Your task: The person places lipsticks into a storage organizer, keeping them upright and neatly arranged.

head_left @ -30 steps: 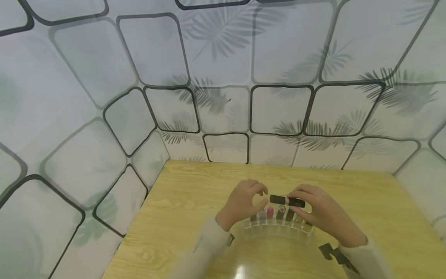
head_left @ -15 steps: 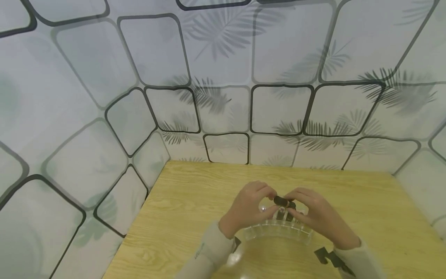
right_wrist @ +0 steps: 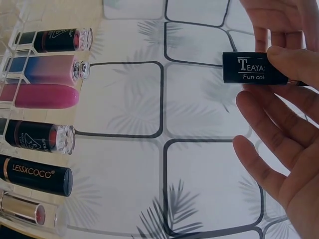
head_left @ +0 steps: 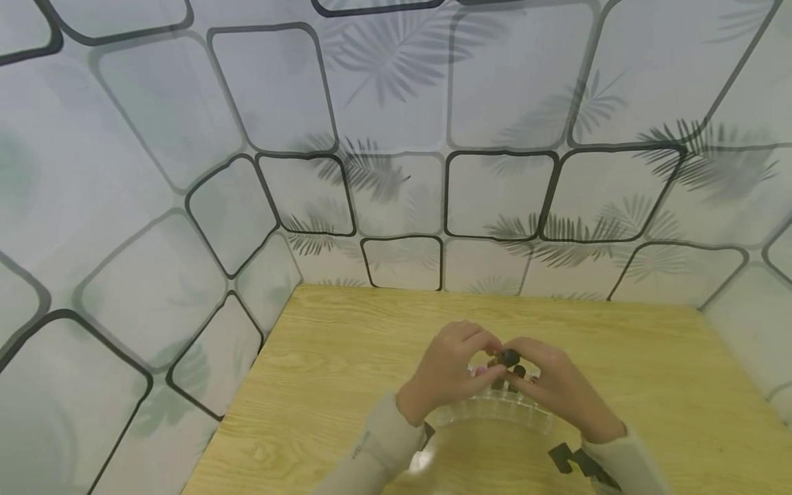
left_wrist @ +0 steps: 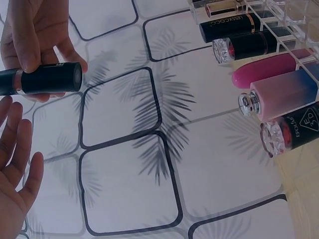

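In the head view, my left hand (head_left: 448, 368) and right hand (head_left: 559, 385) meet over a clear curved lipstick stand (head_left: 495, 411). Between their fingertips they hold a black lipstick tube (head_left: 510, 358), one end turned toward the head camera. In the right wrist view the tube (right_wrist: 241, 68) shows white "TEAYAS" lettering and a thumb pressed on it. A rose-gold band crosses the tube (left_wrist: 52, 78) in the left wrist view, and its upper end leaves the frame. The left hand's other fingers (left_wrist: 15, 129) spread loosely below it there. My fingers partly hide the stand's contents.
Several lipsticks stand in the holder: a bright pink tube (right_wrist: 42, 95), a pink-and-blue tube (right_wrist: 45, 69), a black LESSXCOCO tube (right_wrist: 37, 175) and others with clear faceted caps. The wooden table (head_left: 346, 344) meets a leaf-patterned wall (head_left: 396, 192) behind and to the left.
My left hand has moved right from apart and taken hold of the lipstick tube beside my right hand. The tube has turned from lying crosswise to pointing its end at the head camera.
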Motion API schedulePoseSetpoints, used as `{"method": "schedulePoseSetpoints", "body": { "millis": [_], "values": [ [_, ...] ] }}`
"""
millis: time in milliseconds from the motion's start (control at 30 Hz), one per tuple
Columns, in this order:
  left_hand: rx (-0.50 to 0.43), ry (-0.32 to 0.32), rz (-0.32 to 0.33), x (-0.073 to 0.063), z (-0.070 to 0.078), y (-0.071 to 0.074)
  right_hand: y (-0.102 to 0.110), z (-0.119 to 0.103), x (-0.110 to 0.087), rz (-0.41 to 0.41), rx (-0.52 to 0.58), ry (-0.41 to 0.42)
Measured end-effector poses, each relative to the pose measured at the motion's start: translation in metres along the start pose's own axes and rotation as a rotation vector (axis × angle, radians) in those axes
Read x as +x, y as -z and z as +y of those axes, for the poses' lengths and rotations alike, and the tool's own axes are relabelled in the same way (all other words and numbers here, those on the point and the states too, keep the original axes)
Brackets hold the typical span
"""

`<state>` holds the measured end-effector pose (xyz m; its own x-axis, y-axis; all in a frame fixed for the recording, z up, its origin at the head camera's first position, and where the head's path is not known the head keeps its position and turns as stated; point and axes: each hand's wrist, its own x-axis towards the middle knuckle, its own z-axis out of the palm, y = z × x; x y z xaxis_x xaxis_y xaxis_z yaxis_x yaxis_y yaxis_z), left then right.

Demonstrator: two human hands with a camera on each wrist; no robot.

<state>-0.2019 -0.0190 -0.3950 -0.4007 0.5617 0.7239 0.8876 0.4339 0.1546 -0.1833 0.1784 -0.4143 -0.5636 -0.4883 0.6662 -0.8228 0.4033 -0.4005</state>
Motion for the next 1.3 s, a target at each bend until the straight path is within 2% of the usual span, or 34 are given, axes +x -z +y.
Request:
{"method": "schedulePoseSetpoints", "body": {
  "millis": [167, 400, 567, 700, 900, 1167, 1300],
  "values": [
    [0.033, 0.008, -0.003, -0.004, -0.009, 0.0, 0.001, 0.0, 0.001, -0.003, -0.004, -0.009],
    [0.098, 0.119, -0.038, -0.026, -0.052, -0.019, -0.001, 0.001, 0.004, 0.045, 0.002, 0.043],
    [0.177, 0.176, -0.126, -0.045, -0.083, -0.037, -0.004, 0.005, 0.002, 0.029, -0.029, -0.013],
    [0.26, 0.196, -0.208, -0.059, -0.1, -0.049, -0.01, 0.008, 0.003, -0.004, -0.07, -0.057],
    [0.343, 0.201, -0.271, -0.072, -0.112, -0.06, -0.022, 0.015, 0.007, -0.043, -0.057, -0.089],
    [0.327, 0.242, -0.314, -0.081, -0.119, -0.07, -0.05, 0.018, 0.011, -0.15, 0.043, -0.241],
    [0.297, 0.272, -0.33, -0.082, -0.12, -0.074, -0.067, 0.017, 0.011, -0.228, 0.083, -0.27]
  ]
}}
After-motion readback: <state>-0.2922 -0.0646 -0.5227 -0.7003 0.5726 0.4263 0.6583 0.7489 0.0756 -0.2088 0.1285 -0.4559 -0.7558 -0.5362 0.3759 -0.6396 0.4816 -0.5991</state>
